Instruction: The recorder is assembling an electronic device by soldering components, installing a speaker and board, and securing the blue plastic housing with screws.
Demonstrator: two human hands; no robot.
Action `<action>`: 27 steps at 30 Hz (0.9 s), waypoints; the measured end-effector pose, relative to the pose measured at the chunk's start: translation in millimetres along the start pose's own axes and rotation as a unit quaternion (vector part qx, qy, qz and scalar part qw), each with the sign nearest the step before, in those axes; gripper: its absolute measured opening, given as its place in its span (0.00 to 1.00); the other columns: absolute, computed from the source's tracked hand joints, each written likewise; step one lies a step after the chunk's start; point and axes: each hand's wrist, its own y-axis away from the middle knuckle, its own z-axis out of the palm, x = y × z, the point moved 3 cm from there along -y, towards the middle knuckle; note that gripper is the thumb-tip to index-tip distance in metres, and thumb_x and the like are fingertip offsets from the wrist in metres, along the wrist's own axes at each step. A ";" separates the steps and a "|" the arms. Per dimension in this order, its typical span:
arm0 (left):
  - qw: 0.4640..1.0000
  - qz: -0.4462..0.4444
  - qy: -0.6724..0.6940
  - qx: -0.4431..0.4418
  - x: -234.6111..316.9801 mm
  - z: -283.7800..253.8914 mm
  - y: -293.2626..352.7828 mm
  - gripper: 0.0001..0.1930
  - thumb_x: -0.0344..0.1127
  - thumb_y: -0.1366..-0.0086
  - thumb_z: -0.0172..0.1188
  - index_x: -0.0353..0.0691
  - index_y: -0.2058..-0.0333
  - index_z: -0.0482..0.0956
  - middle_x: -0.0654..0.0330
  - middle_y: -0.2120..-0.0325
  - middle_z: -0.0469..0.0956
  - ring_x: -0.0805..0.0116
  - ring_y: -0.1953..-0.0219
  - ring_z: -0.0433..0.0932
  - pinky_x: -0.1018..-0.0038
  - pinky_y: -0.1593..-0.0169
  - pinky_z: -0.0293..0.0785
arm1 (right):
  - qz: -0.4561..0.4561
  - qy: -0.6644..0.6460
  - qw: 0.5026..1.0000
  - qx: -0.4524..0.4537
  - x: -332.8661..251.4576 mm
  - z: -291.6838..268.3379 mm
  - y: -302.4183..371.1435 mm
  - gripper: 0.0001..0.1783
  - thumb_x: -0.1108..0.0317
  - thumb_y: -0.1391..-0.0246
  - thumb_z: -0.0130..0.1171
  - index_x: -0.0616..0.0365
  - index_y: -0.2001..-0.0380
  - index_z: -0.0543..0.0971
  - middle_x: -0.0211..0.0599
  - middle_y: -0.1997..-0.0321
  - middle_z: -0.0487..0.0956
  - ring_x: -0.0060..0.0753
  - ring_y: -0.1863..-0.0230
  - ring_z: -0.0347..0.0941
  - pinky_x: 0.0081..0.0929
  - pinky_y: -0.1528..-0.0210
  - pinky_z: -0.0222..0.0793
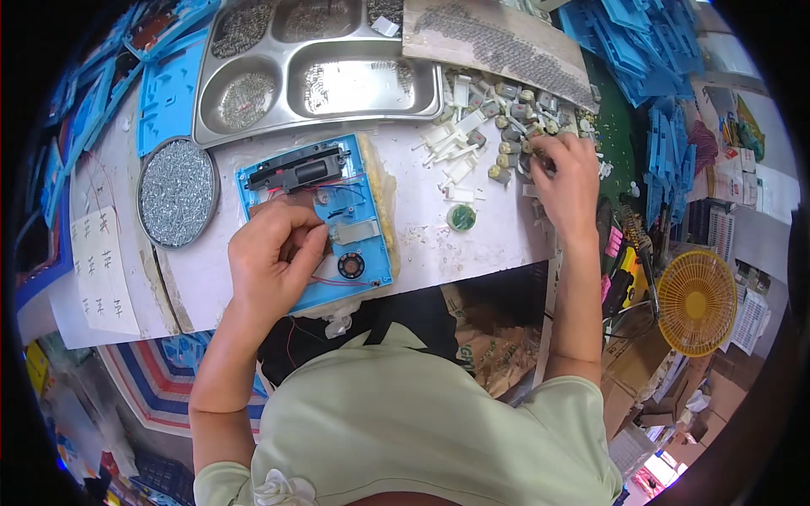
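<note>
A blue plastic casing [336,285] lies near the table's front edge on a yellowish padded block [381,181]. Inside it sit a black mechanism [302,173], red and dark wires, a pale rectangular part [356,232] and a small round speaker [351,266]. My left hand [277,253] is over the casing's left part, fingers curled and pressed together; whatever they hold is hidden. At the right, my right hand [565,181] reaches into a pile of small motors [499,174], thumb and fingers bent in a pinch. What lies between those fingertips is not clear.
White plastic parts [456,139] lie beside the motors, near a small green round container [461,218]. Behind are a steel compartment tray [287,118] of small metal pieces and a board [506,42]. A round dish of screws [177,192] stands left; a yellow fan [696,302] right.
</note>
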 end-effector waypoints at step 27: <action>0.951 0.051 0.149 -0.265 64.6 57.4 -102.7 0.11 0.32 0.35 0.69 0.38 0.57 0.79 0.63 0.73 0.80 0.77 0.73 0.77 0.76 0.70 0.73 | 0.125 -0.728 0.662 -0.125 -82.6 -11.2 31.2 0.16 0.77 0.36 0.60 0.70 0.46 0.78 0.34 0.54 0.82 0.20 0.56 0.78 0.20 0.53 0.76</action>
